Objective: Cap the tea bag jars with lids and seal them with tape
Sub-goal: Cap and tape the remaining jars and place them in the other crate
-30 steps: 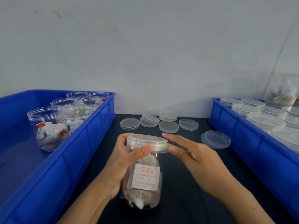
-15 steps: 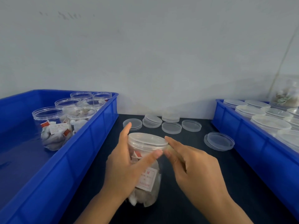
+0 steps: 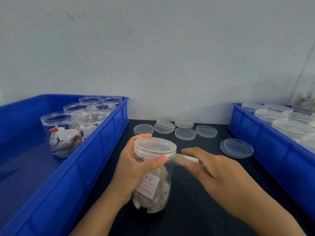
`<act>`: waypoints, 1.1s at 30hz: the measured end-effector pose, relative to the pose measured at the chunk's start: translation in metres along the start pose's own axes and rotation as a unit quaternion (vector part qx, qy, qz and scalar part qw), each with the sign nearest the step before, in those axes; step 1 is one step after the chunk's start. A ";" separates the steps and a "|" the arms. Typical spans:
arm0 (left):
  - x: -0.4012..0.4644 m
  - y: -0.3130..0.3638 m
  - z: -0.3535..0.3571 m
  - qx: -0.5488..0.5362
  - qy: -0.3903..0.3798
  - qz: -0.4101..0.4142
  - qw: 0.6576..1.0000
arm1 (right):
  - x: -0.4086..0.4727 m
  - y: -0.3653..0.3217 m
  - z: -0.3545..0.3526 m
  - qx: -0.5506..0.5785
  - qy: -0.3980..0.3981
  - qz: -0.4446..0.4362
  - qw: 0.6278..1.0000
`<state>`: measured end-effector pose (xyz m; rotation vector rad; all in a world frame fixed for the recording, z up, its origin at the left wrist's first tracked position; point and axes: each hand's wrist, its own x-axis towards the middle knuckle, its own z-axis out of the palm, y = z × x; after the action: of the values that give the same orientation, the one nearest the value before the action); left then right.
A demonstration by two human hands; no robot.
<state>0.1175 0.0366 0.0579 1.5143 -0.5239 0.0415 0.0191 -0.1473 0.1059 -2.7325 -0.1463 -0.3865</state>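
A clear jar of tea bags (image 3: 154, 189) with a white label stands tilted on the dark table, capped with a clear lid (image 3: 155, 148). My left hand (image 3: 134, 167) wraps around the jar's neck, thumb pressed on the lid's rim. My right hand (image 3: 211, 171) is just right of the lid and pinches a strip of yellowish clear tape (image 3: 185, 159) that runs from the lid's rim to my fingers.
A blue bin (image 3: 95, 150) on the left holds several open jars of tea bags (image 3: 63, 133). A blue bin (image 3: 265, 138) on the right holds several capped jars. Loose clear lids (image 3: 185, 132) lie at the back of the dark table (image 3: 196, 210), one pair (image 3: 237, 148) near the right bin.
My right hand has drawn away to the right, stretching the tape out from the lid's rim. The jar has turned in my left hand, and its label faces more to the right.
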 end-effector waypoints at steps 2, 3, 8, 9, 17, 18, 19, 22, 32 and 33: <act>0.002 -0.002 -0.001 -0.024 -0.029 -0.005 0.999 | 0.001 0.002 -0.001 -0.011 -0.012 0.001 1.000; 0.002 -0.002 0.000 -0.030 -0.044 -0.007 0.999 | 0.002 0.003 -0.002 -0.017 -0.012 0.002 1.000; 0.005 -0.004 -0.001 -0.056 -0.076 -0.019 0.995 | 0.003 0.003 0.000 -0.022 -0.002 0.009 1.000; 0.005 -0.004 -0.001 -0.059 -0.079 -0.020 0.995 | 0.003 0.002 0.000 -0.023 0.002 0.006 1.000; 0.006 -0.007 -0.002 -0.097 -0.095 -0.036 0.990 | 0.004 0.001 0.003 -0.044 0.027 -0.019 0.998; 0.005 -0.007 -0.003 -0.108 -0.092 -0.039 0.989 | 0.004 0.001 0.003 -0.042 0.027 -0.022 0.998; 0.005 -0.008 -0.003 -0.120 -0.089 -0.042 0.988 | 0.005 0.001 0.004 -0.041 0.026 -0.023 0.999; 0.005 -0.011 -0.003 -0.151 -0.084 -0.052 0.984 | 0.005 0.003 0.005 -0.029 0.023 -0.023 0.999; 0.005 -0.012 0.000 -0.153 -0.063 -0.069 0.984 | 0.002 0.004 0.003 -0.020 0.045 -0.025 0.998; 0.005 -0.012 0.001 -0.151 -0.061 -0.068 0.984 | 0.001 0.004 0.002 -0.024 0.051 -0.026 0.998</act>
<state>0.1260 0.0333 0.0484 1.2556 -0.4991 -0.2301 0.0213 -0.1502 0.1035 -2.7536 -0.1825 -0.5499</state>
